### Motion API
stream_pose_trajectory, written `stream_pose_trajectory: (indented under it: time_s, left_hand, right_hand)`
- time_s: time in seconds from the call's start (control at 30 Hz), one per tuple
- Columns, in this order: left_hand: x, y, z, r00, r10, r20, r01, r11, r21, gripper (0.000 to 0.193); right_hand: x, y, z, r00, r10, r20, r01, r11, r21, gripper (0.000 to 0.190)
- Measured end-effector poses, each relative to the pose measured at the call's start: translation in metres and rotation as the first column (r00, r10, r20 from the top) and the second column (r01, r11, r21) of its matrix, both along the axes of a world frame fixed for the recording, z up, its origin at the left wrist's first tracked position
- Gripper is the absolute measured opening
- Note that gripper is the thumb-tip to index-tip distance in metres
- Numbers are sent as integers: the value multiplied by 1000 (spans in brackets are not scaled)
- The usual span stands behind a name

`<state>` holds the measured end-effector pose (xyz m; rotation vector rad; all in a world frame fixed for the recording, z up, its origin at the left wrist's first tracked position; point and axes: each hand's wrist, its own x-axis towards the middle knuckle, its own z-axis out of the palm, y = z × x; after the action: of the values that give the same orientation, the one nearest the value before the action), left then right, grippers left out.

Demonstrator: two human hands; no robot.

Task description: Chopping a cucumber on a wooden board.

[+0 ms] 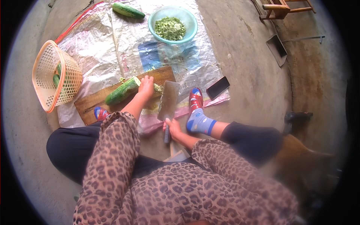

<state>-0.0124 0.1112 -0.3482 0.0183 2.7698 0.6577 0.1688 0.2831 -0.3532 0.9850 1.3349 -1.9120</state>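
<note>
In my right hand is the dark handle of a cleaver, its broad blade pointing away from me beside the right part of a wooden board. My left hand lies on the board at the cut, pale end of a large green cucumber; whether its fingers grip anything is hidden. Chopped pale green bits lie between that hand and the blade. Farther off, a light blue plastic bowl holds a heap of chopped green vegetable. A whole cucumber lies left of the bowl.
A crumpled woven plastic sheet lies under the board and bowl. At left, an orange-rimmed plastic basket holds cucumbers. A smartphone rests near my right foot. A long-handled dustpan and wooden chair are at the upper right.
</note>
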Motion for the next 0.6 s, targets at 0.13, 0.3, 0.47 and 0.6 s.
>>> stream_pose_trajectory:
  time_s: [0.13, 0.3, 0.47, 0.6]
  left_hand:
    - [-1, 1, -3, 999, 49, -18, -48, 999, 11, 24]
    - [-6, 3, 3, 994, 49, 95, -41, 996, -79, 21]
    - [-12, -7, -3, 991, 55, 120, -52, 998, -25, 20]
    - [-12, -4, -4, 997, 23, 73, -20, 999, -38, 20]
  right_hand:
    - [3, 6, -5, 999, -2, -34, 3, 1000, 13, 8]
    - [2, 11, -6, 997, 53, -51, -52, 998, 21, 7]
    - [2, 10, -3, 996, 76, -55, -75, 997, 25, 7]
    - [5, 17, -7, 995, 68, -77, -67, 998, 22, 7]
